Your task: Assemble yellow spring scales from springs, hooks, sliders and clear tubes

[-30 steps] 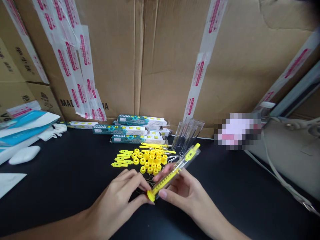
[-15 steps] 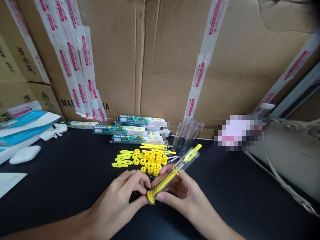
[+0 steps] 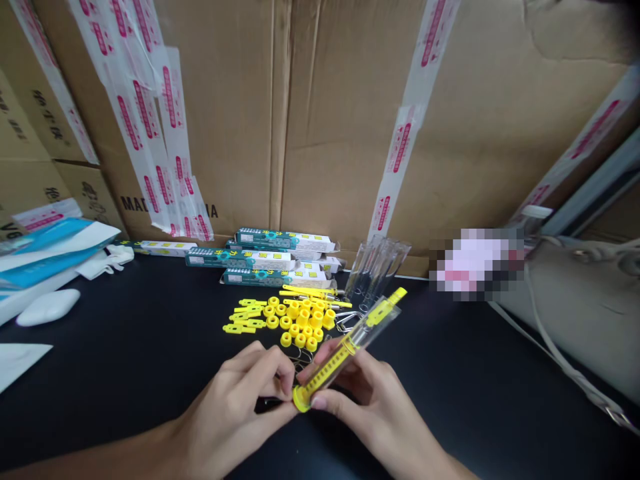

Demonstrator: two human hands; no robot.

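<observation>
My right hand (image 3: pixel 370 407) is wrapped round a clear tube with a yellow scale inside (image 3: pixel 330 367), tilted up to the right. A yellow strip sticks out of its top end, and a round yellow cap (image 3: pixel 301 399) sits at its lower end. The fingertips of my left hand (image 3: pixel 250 400) are pinched together against that cap; whether they also hold something small cannot be made out. Just beyond my hands lie yellow rings and sleeves (image 3: pixel 303 317), flat yellow tabs (image 3: pixel 245 317) and metal clips (image 3: pixel 350 321) on the black table (image 3: pixel 165 360).
Behind the parts are stacked small boxes (image 3: pixel 260 277) and several clear tubes (image 3: pixel 377 270). At the left lie blue-white packets (image 3: pixel 55 257) and a white mouse-shaped object (image 3: pixel 49 307). A light bag (image 3: pixel 585 300) is at the right. Cardboard (image 3: pixel 340 120) stands behind.
My left fingers have closed in more tightly at the capped end. The tube has shifted very slightly, and my right hand keeps its hold.
</observation>
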